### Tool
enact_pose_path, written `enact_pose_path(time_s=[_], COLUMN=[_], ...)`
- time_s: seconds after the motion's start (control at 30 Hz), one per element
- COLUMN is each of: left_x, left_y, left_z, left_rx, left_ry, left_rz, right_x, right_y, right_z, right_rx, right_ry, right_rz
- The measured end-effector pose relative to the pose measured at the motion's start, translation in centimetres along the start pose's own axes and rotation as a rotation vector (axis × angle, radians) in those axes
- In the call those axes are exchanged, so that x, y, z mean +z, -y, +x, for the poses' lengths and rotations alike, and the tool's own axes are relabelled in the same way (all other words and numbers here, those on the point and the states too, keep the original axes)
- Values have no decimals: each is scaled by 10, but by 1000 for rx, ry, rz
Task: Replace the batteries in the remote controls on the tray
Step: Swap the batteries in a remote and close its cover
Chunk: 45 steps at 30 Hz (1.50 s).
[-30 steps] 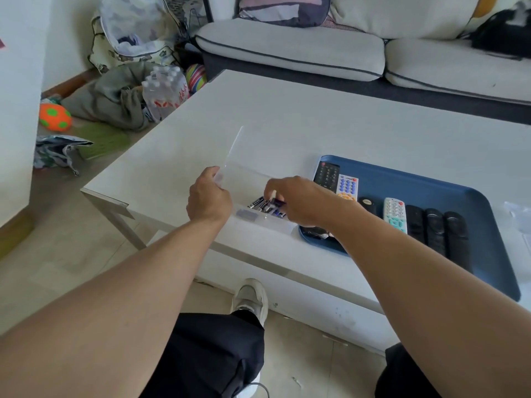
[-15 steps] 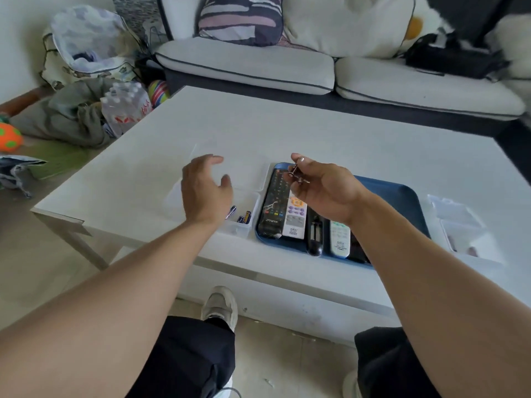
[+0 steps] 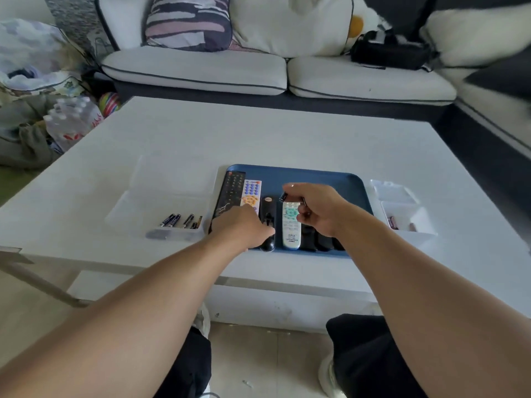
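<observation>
Starting out: right hand [image 3: 314, 209] pinches batteries [image 3: 283, 195] over blue tray [image 3: 356, 185] on counter [image 3: 258, 139]; left hand [image 3: 241, 226] curls onto slim black remote [image 3: 267, 209]. All remotes apparently pending.

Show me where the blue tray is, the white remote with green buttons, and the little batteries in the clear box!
blue tray [image 3: 339, 179]: head view, bare far part.
white remote [image 3: 290, 225]: head view, middle of its face.
batteries [image 3: 181, 221]: head view, middle of the loose row.
</observation>
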<state>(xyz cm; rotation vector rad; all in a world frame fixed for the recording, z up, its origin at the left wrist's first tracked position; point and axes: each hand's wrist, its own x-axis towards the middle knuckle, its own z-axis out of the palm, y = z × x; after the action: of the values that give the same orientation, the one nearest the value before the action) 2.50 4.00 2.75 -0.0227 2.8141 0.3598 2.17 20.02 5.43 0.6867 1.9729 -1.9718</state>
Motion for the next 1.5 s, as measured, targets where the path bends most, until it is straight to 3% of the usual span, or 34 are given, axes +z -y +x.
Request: enact_pose_path(time_s=[0.2, 0.7, 0.83, 0.97, 1.1, 1.5], left_x=[9, -13, -19, -21, -23, -28], left_y=[-14, -22, -19, -18, -18, -6], left_z=[3, 4, 9, 8, 4, 2], left_rx=[-16, -131, -82, 55, 154, 187], left_ry=[163, 294, 175, 146, 197, 350], left_rz=[-27, -744, -1046, -1187, -1265, -1382], right_x=[-2, -14, -16, -12, -10, -3], right_y=[4, 6, 9, 13, 13, 12], right_z=[1, 9, 7, 3, -1, -6], right_rx=[-29, -42, -221, -404, -508, -725], right_ry=[24, 29, -36, -34, -60, 37], right_rz=[10, 90, -25, -100, -150, -423])
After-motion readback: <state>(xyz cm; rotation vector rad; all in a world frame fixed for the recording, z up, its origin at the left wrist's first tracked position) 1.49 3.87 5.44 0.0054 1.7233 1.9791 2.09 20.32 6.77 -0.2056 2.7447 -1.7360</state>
